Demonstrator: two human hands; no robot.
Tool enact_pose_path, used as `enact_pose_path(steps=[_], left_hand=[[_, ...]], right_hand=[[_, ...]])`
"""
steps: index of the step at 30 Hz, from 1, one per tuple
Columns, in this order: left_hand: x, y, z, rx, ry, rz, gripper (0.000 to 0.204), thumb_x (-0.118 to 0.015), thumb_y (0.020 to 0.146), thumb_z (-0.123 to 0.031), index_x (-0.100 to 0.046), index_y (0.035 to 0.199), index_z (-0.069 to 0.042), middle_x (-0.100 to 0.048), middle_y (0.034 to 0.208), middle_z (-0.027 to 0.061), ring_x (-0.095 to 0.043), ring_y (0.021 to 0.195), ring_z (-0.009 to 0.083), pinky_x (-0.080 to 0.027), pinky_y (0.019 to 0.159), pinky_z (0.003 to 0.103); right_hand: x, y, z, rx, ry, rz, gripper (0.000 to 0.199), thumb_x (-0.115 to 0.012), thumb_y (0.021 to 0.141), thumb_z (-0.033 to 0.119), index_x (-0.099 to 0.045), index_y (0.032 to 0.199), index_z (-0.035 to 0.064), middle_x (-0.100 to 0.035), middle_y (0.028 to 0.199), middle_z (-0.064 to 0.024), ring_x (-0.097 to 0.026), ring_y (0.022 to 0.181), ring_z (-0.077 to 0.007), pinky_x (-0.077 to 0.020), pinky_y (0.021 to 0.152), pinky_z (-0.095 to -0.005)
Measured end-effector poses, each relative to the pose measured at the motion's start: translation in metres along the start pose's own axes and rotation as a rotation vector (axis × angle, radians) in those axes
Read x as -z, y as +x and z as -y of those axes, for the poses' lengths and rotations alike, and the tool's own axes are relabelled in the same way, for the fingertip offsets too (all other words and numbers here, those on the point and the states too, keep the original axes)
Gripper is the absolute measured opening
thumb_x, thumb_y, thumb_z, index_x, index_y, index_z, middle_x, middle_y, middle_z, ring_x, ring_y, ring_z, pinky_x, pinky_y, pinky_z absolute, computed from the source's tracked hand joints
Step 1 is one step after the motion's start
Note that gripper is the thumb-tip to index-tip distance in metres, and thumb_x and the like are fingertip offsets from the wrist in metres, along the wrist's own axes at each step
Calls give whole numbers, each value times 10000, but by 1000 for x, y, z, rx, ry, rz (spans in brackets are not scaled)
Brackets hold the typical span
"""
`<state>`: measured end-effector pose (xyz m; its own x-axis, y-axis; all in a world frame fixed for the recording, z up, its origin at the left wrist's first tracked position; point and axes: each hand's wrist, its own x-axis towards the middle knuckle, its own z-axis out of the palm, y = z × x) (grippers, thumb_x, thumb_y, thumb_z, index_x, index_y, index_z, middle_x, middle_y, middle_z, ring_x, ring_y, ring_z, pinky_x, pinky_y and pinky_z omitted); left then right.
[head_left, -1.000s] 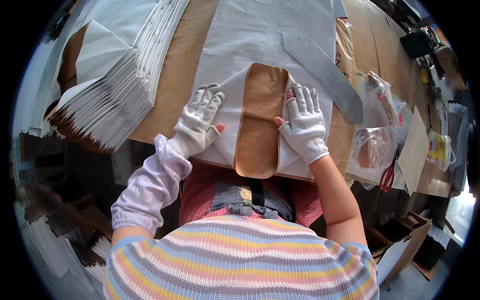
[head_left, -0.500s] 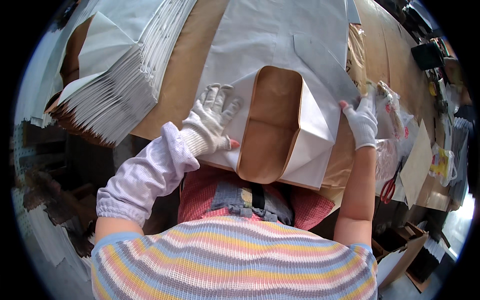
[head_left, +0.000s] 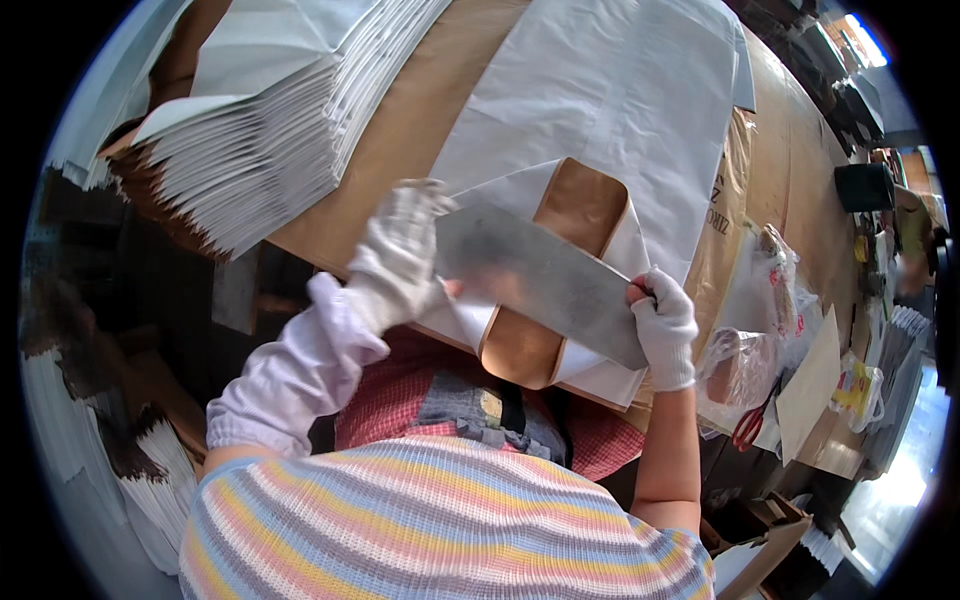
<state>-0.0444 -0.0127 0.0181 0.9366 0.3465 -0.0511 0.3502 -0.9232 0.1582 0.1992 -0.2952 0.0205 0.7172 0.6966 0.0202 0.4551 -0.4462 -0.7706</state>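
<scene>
A white paper bag (head_left: 600,90) lies flat in front of me, its near end opened into a brown-lined pocket (head_left: 585,200). Across that pocket hangs a flat grey metal plate (head_left: 540,285), slanting down to the right. My right hand (head_left: 664,318), in a white fingerless-tip glove, pinches the plate's right end with bare thumb showing. At the plate's left end is my left hand (head_left: 395,255), gloved and smeared by motion, its bare thumb near the lower edge. Whether it grips the plate is unclear.
A thick stack of white bags with brown linings (head_left: 250,150) lies on the left. To the right are crumpled clear plastic (head_left: 735,360), red-handled scissors (head_left: 750,425) and a beige sheet (head_left: 808,385). An open cardboard box (head_left: 760,540) stands at lower right.
My right hand has lifted the metal plate from the bag's right side and carried it left over the opened pocket. My left hand has risen off the bag to the plate's left end.
</scene>
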Motion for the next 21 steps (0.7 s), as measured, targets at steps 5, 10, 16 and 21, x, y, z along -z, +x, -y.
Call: enact_pose_path(steps=[5,10,16,21], left_hand=[[-12,-38,24,86,215,-154,967,-617,890,-620,-386,1534,62,-357,1623,233,-250,1544,439,-190,1268,537],[-18,-30,-18,-251,-216,-252,651,-762,759,-170,-592,1358,23,-570,1443,209,-459,1426,416,-416,1161,501],[-20,-33,-18,-256,-211,-277,658,-773,746,-147,-590,1354,29,-576,1437,205,-466,1412,431,-432,1139,495],[-21,-31,-14,-258,-222,-241,654,-767,778,-186,-585,1370,24,-569,1449,211,-464,1412,436,-425,1136,498]], right_hand=[[-9,12,-3,61,-37,38,54,-648,901,-17,-672,948,-5,-615,789,-66,-582,739,-135,-491,710,-281],[-16,24,11,115,-75,52,65,-661,886,4,-679,948,2,-630,816,-95,-610,742,-191,-500,712,-307],[-17,27,13,125,-70,50,78,-699,868,42,-671,934,11,-650,845,-136,-643,758,-303,-515,717,-366],[-17,28,15,172,-126,47,59,-701,864,59,-673,911,34,-664,845,-123,-647,794,-335,-525,746,-393]])
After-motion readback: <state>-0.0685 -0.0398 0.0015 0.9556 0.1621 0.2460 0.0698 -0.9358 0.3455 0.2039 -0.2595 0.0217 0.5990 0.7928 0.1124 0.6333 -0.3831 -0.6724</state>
